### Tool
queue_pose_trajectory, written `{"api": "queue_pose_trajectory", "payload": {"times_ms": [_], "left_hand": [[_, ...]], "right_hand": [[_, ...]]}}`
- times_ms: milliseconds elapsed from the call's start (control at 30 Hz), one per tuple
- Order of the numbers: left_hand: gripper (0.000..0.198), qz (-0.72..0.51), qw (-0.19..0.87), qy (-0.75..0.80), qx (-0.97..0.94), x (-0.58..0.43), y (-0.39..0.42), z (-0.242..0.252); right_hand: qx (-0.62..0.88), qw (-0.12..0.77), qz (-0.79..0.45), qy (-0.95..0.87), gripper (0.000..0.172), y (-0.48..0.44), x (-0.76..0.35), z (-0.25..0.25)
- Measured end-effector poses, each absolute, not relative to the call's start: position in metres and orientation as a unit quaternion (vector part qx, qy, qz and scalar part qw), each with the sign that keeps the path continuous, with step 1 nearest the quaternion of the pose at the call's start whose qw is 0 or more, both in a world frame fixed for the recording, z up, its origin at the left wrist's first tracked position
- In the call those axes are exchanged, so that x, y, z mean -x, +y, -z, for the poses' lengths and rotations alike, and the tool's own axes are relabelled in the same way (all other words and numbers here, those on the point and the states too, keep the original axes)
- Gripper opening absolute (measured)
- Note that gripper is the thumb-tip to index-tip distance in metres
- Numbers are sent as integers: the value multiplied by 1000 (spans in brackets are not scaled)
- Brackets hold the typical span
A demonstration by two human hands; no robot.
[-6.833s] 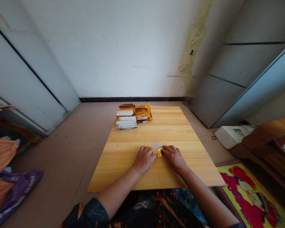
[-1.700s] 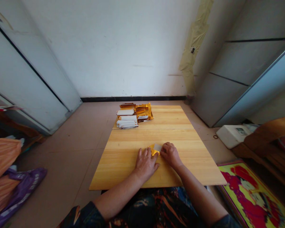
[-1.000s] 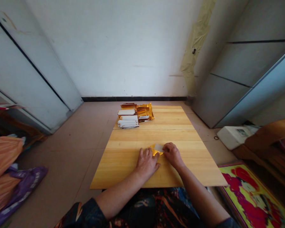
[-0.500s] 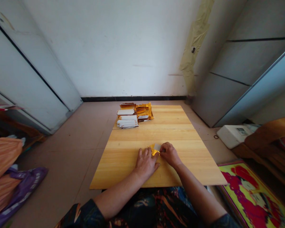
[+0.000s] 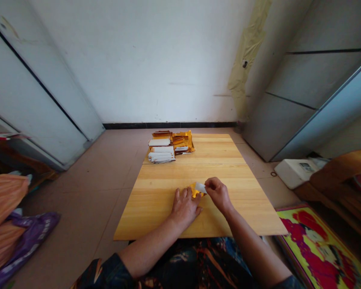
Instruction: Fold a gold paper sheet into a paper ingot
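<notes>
A small golden-yellow foil-like piece [image 5: 194, 188] lies on the wooden table in front of me. Fingers spread and flat, my left hand [image 5: 185, 206] presses down on its left side and covers part of it. My right hand [image 5: 218, 194] pinches the right end of a white paper strip [image 5: 200, 187], which slants up from the yellow piece. Whether the strip is joined to the yellow piece, I cannot tell.
Stacks of white-edged folded packets [image 5: 161, 154] and golden-brown wrappers [image 5: 183, 141] rest at the table's far left corner. The wooden table [image 5: 156, 180] stands near a white wall. A patterned mat [image 5: 321, 241] lies at right; plastic bags [image 5: 33, 228] sit at left.
My right hand has shifted slightly right and up, pulling the white strip's end away from the yellow piece. The left hand stays pressed in place.
</notes>
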State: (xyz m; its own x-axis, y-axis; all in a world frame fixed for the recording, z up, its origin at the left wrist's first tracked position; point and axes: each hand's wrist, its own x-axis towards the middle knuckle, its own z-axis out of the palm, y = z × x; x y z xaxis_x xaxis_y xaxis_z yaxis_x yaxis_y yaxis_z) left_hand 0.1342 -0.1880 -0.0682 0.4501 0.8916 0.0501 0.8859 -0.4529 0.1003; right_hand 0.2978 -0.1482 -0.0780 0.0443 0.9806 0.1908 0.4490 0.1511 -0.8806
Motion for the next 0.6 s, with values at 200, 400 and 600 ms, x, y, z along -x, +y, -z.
{"api": "queue_pose_trajectory", "payload": {"times_ms": [200,400,600], "left_hand": [[53,-47,32,520,-852,-134,-187,66],[49,-54,34,494,-867,-127,-182,65],[36,-54,22,450,-891,-114,-179,64]], "right_hand": [[578,351,-395,-622,10,-144,-290,81],[570,294,-425,-639,13,-138,-298,81],[550,258,-399,-687,13,-133,-301,81]]}}
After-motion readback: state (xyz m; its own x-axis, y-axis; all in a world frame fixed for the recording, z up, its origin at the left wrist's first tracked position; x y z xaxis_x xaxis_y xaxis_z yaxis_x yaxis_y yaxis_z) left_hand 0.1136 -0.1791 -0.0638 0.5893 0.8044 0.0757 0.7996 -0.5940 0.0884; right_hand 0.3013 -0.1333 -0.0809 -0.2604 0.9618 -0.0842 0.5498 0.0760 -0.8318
